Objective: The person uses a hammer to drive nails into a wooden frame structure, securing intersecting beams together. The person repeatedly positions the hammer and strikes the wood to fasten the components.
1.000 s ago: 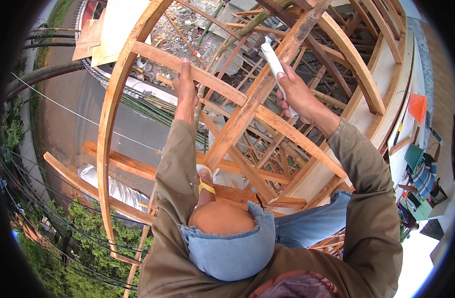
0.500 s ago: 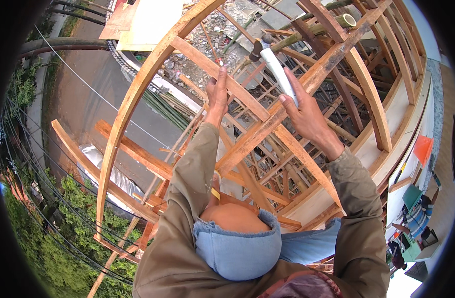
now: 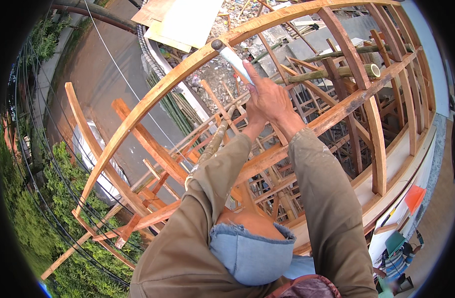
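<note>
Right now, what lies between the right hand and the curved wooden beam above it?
In the head view, a pale-handled tool held by the right hand bridges up to the curved wooden beam.

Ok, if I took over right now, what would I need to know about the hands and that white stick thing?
Right hand: grip shut on the white tool, raised, its dark end at the arched beam.
Left hand: close against the right wrist, mostly hidden; grip unclear.
Done: the tool is up at the beam.
Left: cannot tell; no nail or mark shows there.
</note>
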The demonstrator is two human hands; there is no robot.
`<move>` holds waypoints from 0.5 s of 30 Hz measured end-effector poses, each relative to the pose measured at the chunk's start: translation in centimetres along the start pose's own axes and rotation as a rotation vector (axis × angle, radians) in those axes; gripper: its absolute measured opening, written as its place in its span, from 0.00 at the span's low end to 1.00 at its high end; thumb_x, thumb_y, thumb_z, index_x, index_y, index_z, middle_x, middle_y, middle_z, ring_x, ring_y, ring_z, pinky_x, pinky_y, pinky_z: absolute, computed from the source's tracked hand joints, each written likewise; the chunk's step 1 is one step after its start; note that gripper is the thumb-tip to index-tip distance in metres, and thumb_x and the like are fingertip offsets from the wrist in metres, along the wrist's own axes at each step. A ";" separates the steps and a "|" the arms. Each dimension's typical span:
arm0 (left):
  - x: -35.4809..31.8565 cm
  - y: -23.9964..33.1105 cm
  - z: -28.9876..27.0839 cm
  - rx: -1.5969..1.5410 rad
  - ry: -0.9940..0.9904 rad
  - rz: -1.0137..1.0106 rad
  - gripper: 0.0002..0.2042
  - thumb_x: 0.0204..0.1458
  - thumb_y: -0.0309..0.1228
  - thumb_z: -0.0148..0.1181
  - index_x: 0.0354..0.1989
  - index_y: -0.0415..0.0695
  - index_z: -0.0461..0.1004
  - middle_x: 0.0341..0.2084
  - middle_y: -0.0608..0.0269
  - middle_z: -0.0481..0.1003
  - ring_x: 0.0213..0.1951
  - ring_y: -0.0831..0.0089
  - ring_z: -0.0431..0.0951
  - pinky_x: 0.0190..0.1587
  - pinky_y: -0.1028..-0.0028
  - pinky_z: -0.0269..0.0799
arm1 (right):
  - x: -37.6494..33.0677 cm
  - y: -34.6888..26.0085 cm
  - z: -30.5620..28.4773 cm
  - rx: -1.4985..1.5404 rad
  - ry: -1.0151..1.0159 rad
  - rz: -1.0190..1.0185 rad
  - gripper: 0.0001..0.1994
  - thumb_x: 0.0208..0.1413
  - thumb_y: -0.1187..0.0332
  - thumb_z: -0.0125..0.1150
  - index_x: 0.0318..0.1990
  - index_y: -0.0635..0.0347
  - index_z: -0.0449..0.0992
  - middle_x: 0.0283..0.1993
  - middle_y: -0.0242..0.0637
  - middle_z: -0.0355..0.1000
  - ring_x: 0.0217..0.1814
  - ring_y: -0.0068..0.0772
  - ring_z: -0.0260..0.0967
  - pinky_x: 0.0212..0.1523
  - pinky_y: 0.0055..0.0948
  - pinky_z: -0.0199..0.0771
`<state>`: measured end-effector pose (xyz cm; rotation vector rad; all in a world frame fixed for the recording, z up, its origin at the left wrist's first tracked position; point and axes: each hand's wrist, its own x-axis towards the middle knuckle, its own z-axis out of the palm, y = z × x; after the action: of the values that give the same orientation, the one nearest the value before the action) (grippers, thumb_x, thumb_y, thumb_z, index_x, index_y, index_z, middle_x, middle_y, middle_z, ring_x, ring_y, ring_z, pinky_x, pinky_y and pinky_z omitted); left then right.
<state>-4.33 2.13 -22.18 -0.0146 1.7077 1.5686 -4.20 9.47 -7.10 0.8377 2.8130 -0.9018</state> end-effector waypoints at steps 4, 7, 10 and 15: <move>-0.1 0.2 -0.1 0.027 0.019 0.023 0.32 0.56 0.45 0.68 0.60 0.30 0.69 0.53 0.48 0.77 0.51 0.63 0.79 0.51 0.66 0.73 | 1.4 0.9 0.4 0.085 0.127 0.025 0.31 0.68 0.60 0.53 0.76 0.35 0.54 0.36 0.57 0.78 0.39 0.66 0.77 0.40 0.60 0.74; -0.1 0.2 -0.2 -0.025 -0.001 0.034 0.29 0.57 0.42 0.67 0.59 0.31 0.71 0.52 0.48 0.79 0.52 0.64 0.79 0.52 0.66 0.72 | 1.6 0.8 0.6 0.263 0.285 -0.121 0.31 0.68 0.60 0.53 0.76 0.37 0.54 0.36 0.58 0.78 0.39 0.66 0.77 0.40 0.58 0.73; -0.1 0.2 -0.3 -0.047 -0.035 0.066 0.30 0.57 0.43 0.66 0.60 0.31 0.70 0.53 0.49 0.78 0.53 0.64 0.79 0.52 0.66 0.72 | 2.0 0.2 0.7 0.138 0.067 -0.032 0.31 0.68 0.61 0.53 0.76 0.39 0.54 0.35 0.58 0.78 0.38 0.65 0.77 0.40 0.58 0.74; -0.2 0.5 -0.3 -0.015 -0.023 0.057 0.30 0.57 0.43 0.66 0.60 0.31 0.70 0.53 0.49 0.77 0.53 0.64 0.79 0.52 0.67 0.72 | 2.3 -1.0 1.2 0.195 0.094 0.048 0.30 0.68 0.61 0.51 0.76 0.41 0.53 0.34 0.60 0.78 0.38 0.66 0.77 0.41 0.58 0.74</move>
<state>-4.60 1.92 -21.72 0.0451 1.6919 1.6175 -6.80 9.25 -8.12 0.9919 2.8017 -1.1738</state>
